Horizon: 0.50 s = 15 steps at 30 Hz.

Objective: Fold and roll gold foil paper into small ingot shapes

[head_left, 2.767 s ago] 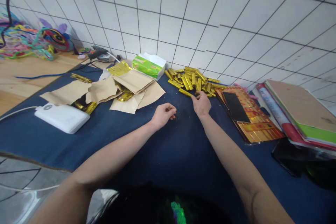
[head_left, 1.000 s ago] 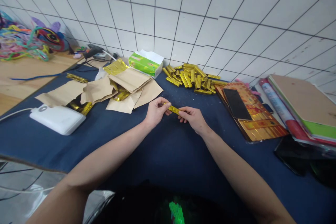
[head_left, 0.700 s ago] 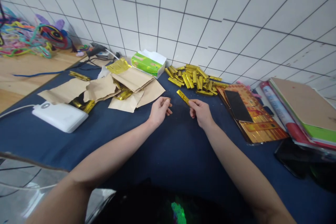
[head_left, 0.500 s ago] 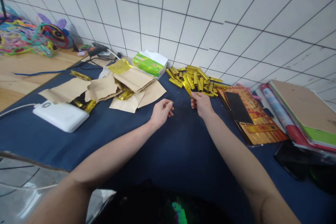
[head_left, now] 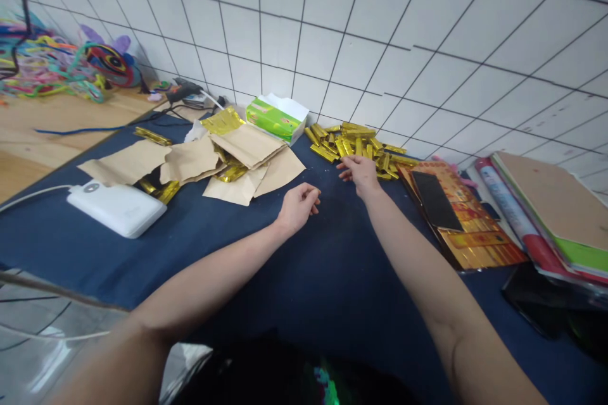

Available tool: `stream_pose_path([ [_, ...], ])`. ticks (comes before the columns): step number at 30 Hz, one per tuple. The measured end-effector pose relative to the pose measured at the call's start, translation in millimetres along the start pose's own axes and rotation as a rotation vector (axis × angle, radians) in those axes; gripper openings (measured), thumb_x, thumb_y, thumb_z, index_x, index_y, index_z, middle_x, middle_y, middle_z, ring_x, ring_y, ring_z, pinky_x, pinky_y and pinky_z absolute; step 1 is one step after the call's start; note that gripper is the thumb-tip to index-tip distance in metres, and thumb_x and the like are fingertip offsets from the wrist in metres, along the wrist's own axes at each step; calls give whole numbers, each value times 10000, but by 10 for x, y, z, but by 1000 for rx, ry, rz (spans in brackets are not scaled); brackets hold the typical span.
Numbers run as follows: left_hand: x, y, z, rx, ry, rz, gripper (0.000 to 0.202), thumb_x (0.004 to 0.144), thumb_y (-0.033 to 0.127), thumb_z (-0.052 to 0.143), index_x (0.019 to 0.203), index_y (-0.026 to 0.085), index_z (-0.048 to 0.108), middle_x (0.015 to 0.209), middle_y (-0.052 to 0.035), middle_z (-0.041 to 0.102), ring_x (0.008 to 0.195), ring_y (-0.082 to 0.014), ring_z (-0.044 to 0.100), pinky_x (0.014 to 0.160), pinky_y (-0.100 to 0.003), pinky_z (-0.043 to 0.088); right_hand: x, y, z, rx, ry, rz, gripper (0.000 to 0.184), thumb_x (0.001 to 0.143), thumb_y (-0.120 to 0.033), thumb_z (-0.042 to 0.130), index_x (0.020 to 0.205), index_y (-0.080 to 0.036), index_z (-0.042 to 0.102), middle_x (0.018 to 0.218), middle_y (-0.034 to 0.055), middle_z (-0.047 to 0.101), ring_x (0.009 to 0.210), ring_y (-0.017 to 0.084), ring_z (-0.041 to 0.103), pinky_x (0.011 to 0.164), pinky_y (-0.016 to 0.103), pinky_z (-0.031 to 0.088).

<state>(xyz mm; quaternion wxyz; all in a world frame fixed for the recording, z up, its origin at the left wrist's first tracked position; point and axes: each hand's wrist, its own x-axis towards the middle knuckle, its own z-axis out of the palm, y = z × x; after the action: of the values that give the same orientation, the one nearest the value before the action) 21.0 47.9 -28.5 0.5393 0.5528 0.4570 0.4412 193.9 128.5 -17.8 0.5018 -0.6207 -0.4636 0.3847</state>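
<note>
Gold foil pieces [head_left: 358,133]: loose heap, far centre. Right hand [head_left: 358,173]: at heap's near edge, fingers parted, nothing grasped. Left hand [head_left: 299,207]: nearer, leftward, fingers curled, nothing visible within. Foil probably light, slick, easily dented; best pinched gently at ends.

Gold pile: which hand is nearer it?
The right hand, at the near edge of the gold pile; the left hand is farther away, over the blue cloth.
</note>
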Motion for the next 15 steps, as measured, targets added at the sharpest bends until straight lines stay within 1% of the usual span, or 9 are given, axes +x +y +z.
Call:
stream_pose_path([
  [2, 5, -8, 0, 39, -6, 5, 153, 797, 246, 432, 767, 142, 540, 619, 22, 550, 445, -58, 528, 429, -164, 401, -50, -26, 171, -96, -41, -77, 135, 731, -286, 564, 671, -166, 579, 588, -3, 607, 408, 83, 506, 393, 206, 407],
  [4, 6, -10, -5, 94, -23, 10, 183, 803, 258, 411, 738, 145, 538, 586, 24, 542, 417, -65, 511, 413, -173, 388, -93, -110, 379, -217, -108, -214, 115, 717, -271, 572, 680, -171, 615, 620, -5, 620, 547, 120, 567, 542, 254, 474],
  [5, 4, -8, -10, 129, -42, 16, 198, 801, 262, 409, 710, 145, 541, 557, 26, 535, 401, -69, 499, 407, -179, 382, -114, -172, 492, -248, -134, -260, 90, 696, -259, 598, 697, -176, 632, 665, -3, 637, 644, 141, 592, 638, 278, 485],
  [7, -7, 0, -20, 208, -97, 46, 194, 773, 243, 445, 644, 145, 554, 515, 21, 536, 406, -86, 501, 432, -200, 398, -160, -318, 725, -327, -201, -357, 111, 683, -249, 624, 765, -186, 662, 814, 13, 667, 813, 176, 597, 792, 316, 454],
  [9, -24, 9, -29, 283, -156, 94, 147, 718, 195, 503, 595, 146, 568, 531, 3, 576, 485, -121, 556, 524, -238, 449, -215, -468, 959, -636, -332, -611, 230, 744, -328, 585, 917, -195, 655, 1006, 43, 649, 955, 210, 563, 862, 347, 417],
  [11, -40, 13, -35, 339, -192, 144, 91, 676, 156, 538, 603, 146, 590, 621, -27, 639, 628, -177, 618, 648, -290, 482, -282, -596, 1176, -812, -418, -762, 370, 755, -454, 566, 991, -176, 626, 1063, 69, 626, 1019, 237, 534, 881, 362, 404],
  [13, -48, 5, -38, 368, -198, 180, 85, 671, 136, 544, 699, 147, 623, 794, -61, 684, 814, -228, 635, 768, -337, 481, -354, -687, 1355, -920, -508, -862, 491, 761, -549, 518, 1024, -143, 598, 1074, 98, 613, 1035, 254, 524, 885, 378, 397],
  [14, -48, -3, -40, 381, -194, 206, 135, 676, 129, 540, 774, 149, 632, 903, -75, 684, 913, -244, 618, 823, -355, 469, -386, -717, 1424, -965, -527, -883, 511, 766, -559, 504, 1032, -132, 590, 1090, 110, 605, 1052, 265, 515, 884, 388, 395],
  [15, -45, -12, -41, 393, -189, 237, 196, 684, 124, 535, 854, 152, 629, 1010, -86, 665, 1001, -252, 588, 872, -370, 451, -414, -738, 1476, -1009, -539, -897, 492, 778, -538, 500, 1030, -124, 590, 1099, 121, 602, 1065, 274, 508, 883, 397, 393],
])
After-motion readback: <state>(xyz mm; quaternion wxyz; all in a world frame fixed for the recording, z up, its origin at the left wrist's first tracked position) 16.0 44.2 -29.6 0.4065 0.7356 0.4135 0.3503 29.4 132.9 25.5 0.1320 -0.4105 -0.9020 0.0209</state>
